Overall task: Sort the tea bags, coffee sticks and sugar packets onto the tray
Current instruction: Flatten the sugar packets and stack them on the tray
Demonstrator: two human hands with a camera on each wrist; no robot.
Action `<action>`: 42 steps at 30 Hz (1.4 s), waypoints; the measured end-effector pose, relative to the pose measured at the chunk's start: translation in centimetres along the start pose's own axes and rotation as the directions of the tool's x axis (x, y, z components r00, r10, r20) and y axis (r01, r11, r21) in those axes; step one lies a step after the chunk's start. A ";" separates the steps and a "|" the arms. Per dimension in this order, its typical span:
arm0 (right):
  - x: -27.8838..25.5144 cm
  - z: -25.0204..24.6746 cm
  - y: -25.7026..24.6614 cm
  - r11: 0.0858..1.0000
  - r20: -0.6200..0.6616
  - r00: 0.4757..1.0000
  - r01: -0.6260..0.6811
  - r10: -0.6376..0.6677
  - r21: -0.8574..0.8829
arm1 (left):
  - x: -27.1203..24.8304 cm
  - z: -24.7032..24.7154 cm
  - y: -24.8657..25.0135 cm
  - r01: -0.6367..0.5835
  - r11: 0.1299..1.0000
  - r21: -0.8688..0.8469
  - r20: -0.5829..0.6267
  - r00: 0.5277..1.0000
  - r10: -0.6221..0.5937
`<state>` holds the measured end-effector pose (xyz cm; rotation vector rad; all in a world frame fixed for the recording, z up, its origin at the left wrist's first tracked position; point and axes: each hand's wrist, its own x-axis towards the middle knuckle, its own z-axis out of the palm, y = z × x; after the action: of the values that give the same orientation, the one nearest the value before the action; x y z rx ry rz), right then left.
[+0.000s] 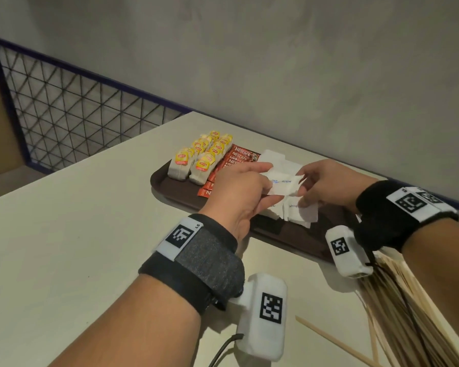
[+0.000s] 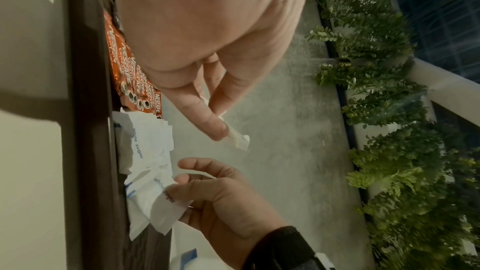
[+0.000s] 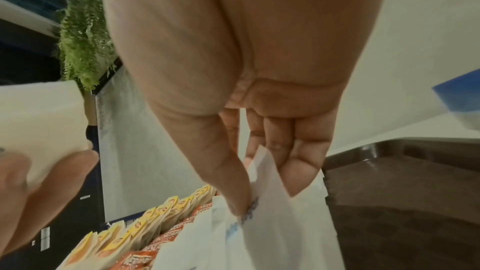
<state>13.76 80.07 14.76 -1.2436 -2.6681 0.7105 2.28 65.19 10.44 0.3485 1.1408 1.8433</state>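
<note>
The dark brown rectangular plastic tray (image 1: 170, 192) sits on the pale table (image 1: 77, 234) near the grey wall. It holds three groups side by side: white paper tea bags with yellow tags (image 1: 199, 157) at the left end, red-orange coffee sticks (image 1: 231, 161) next to them, and white paper sugar packets with blue print (image 1: 289, 207) to the right of the sticks.

Both forearms reach forward over the near rim of the tray. The left hand (image 1: 239, 189) pinches one white sugar packet (image 1: 281, 185) between thumb and fingertips, raised above the pile. The right hand (image 1: 326, 184) has thumb and curled fingers closed on another white sugar packet (image 3: 270, 198), directly over the sugar pile; the two hands are close together.

Light wooden stir sticks (image 1: 408, 313) lie on the table beneath the right forearm, beside the tray.
</note>
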 end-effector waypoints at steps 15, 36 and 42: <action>0.7 0.2 1.1 0.990 0.019 0.994 -0.105 0.104 0.089 | 0.0 0.3 -0.1 -0.011 1.000 -0.010 -0.022 1.000 0.011; -2.2 1.1 0.6 0.977 0.228 0.973 0.090 -0.045 -0.191 | -0.1 0.3 0.0 -0.022 0.999 0.026 -0.004 1.000 0.022; -1.9 1.9 0.9 0.959 0.252 0.967 0.114 -0.046 -0.260 | -0.3 0.4 0.0 -0.024 0.999 0.027 0.011 1.000 0.024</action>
<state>15.10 78.48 12.80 -1.1612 -3.0872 0.5279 2.71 65.14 10.68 0.3887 1.1601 1.8462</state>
